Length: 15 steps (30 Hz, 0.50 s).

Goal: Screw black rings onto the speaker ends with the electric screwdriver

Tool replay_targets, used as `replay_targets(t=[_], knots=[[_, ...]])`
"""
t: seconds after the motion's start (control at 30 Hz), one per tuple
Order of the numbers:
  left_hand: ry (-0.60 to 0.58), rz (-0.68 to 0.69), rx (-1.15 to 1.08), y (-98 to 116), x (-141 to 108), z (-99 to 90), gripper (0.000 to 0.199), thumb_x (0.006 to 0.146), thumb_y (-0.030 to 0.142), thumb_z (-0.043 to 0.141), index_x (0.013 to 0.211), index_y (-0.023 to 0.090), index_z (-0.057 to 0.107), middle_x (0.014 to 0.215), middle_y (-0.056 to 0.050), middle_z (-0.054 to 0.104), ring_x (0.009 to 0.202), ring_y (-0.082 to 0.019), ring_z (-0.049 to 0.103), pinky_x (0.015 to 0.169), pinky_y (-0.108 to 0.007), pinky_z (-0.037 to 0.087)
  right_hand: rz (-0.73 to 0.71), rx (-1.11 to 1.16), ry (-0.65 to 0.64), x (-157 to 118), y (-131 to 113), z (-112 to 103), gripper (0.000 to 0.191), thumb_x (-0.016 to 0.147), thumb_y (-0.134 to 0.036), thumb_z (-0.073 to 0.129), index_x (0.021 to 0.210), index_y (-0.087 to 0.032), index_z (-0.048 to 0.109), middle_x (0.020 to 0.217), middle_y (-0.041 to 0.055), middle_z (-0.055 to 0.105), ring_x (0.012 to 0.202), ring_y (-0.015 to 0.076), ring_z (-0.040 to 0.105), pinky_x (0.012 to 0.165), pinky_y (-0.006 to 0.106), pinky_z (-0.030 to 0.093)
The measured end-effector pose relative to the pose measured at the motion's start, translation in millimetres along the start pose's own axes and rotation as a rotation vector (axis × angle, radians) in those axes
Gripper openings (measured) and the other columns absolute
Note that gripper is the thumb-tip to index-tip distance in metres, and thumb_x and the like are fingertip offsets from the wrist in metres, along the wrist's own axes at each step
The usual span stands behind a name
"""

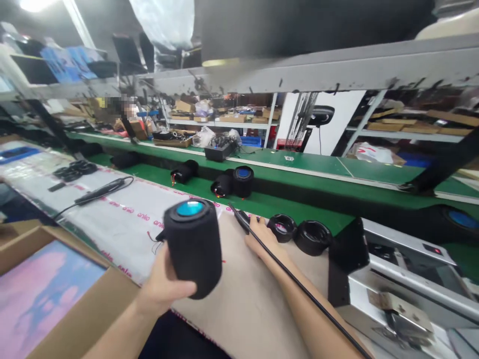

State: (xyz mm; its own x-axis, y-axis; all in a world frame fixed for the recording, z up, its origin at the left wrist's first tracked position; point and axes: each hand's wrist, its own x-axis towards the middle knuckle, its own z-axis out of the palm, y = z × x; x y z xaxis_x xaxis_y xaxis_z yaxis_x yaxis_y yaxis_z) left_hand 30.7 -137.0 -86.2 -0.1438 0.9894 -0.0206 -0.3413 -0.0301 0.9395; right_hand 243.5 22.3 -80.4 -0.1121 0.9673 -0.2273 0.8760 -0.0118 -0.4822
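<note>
My left hand [164,281] is wrapped round a black fabric-covered cylinder [194,249] with a shiny blue disc on top, held upright above the bench; thin wires stick out at its left side. Farther right, my right hand [264,237] is closed on the handle of a slim black corded tool [241,219], whose tip points away to the upper left. The tool's black cable runs back over my right forearm. Just right of that hand, two black rings [313,238] lie side by side on the tan work surface [258,299].
A silver machine [407,269] stands at the right. Several black cylinders [243,182] sit on the green belt [269,202] behind. At left are an open cardboard box [86,309], another corded tool [101,191] and coiled black cable [75,170]. A shelf beam [318,67] crosses overhead.
</note>
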Motion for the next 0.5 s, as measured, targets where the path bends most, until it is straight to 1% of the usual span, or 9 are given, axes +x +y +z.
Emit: replay_targets(t=[0.07,0.13,0.17,0.23,0.27,0.3,0.33,0.4,0.5], knots=[[-0.023,0.047,-0.048,-29,-1,14.5,0.12,0.045,0.033,0.107,0.153,0.025,0.055,0.138,-0.016,0.076,0.133,-0.05,0.068,0.114,-0.063,0.056,0.011,0.031,0.003,-1,0,-2,0.043,0.107,-0.038,0.07,0.142,-0.014,0.061,0.138,0.0133,0.063,0.121,0.0251,0.067,0.103,0.046,0.063],[-0.027,0.071,-0.035,-50,3,25.6,0.118,0.044,0.031,0.107,0.15,0.024,0.054,0.145,-0.016,0.071,0.142,-0.048,0.062,0.121,-0.061,0.05,0.009,0.108,-0.012,-8,1,-16,0.041,0.107,-0.037,0.069,0.139,-0.013,0.062,0.127,0.0113,0.067,0.107,0.0205,0.07,0.093,0.038,0.066],[-0.028,0.078,-0.01,-58,5,29.5,0.117,0.045,0.031,0.107,0.149,0.024,0.054,0.147,-0.016,0.069,0.145,-0.047,0.059,0.124,-0.061,0.046,0.005,0.164,-0.02,-14,2,-26,0.041,0.107,-0.037,0.07,0.138,-0.013,0.06,0.117,0.0093,0.068,0.096,0.0178,0.071,0.083,0.034,0.066],[-0.042,0.101,0.051,-70,8,35.0,0.117,0.047,0.032,0.107,0.149,0.024,0.051,0.152,-0.017,0.064,0.15,-0.047,0.054,0.128,-0.062,0.04,-0.027,0.309,-0.024,-32,6,-50,0.044,0.104,-0.037,0.072,0.138,-0.016,0.054,0.098,0.0032,0.068,0.071,0.0139,0.068,0.062,0.026,0.061],[-0.054,0.118,0.081,-74,9,37.2,0.118,0.048,0.033,0.107,0.149,0.024,0.048,0.154,-0.017,0.062,0.151,-0.047,0.052,0.13,-0.063,0.037,-0.054,0.391,-0.017,-44,8,-62,0.047,0.101,-0.038,0.073,0.137,-0.019,0.05,0.091,-0.0001,0.066,0.061,0.0136,0.066,0.054,0.025,0.057],[-0.066,0.132,0.107,-79,9,39.5,0.118,0.049,0.034,0.107,0.15,0.025,0.046,0.155,-0.018,0.06,0.152,-0.046,0.051,0.13,-0.063,0.036,-0.092,0.479,-0.015,-57,11,-73,0.049,0.098,-0.04,0.075,0.134,-0.022,0.047,0.089,-0.0023,0.065,0.056,0.0138,0.065,0.05,0.025,0.055],[-0.08,0.141,0.128,-84,8,41.8,0.118,0.05,0.036,0.107,0.15,0.025,0.045,0.155,-0.018,0.059,0.152,-0.046,0.051,0.13,-0.064,0.036,-0.126,0.562,-0.019,-71,15,-82,0.051,0.094,-0.044,0.078,0.128,-0.024,0.046,0.089,-0.0036,0.065,0.054,0.014,0.066,0.049,0.025,0.054],[-0.116,0.134,0.161,-94,5,46.4,0.118,0.052,0.037,0.107,0.15,0.026,0.043,0.154,-0.018,0.06,0.15,-0.047,0.054,0.127,-0.065,0.041,-0.164,0.701,-0.054,-95,24,-91,0.057,0.088,-0.05,0.084,0.121,-0.025,0.046,0.092,-0.0034,0.065,0.058,0.0173,0.071,0.049,0.026,0.055],[-0.166,0.104,0.184,-108,-2,50.1,0.117,0.051,0.039,0.107,0.149,0.026,0.044,0.153,-0.019,0.059,0.149,-0.048,0.054,0.125,-0.066,0.043,-0.152,0.842,-0.111,-120,40,-86,0.064,0.081,-0.052,0.089,0.119,-0.024,0.047,0.096,-0.0008,0.066,0.067,0.023,0.076,0.047,0.025,0.055]])
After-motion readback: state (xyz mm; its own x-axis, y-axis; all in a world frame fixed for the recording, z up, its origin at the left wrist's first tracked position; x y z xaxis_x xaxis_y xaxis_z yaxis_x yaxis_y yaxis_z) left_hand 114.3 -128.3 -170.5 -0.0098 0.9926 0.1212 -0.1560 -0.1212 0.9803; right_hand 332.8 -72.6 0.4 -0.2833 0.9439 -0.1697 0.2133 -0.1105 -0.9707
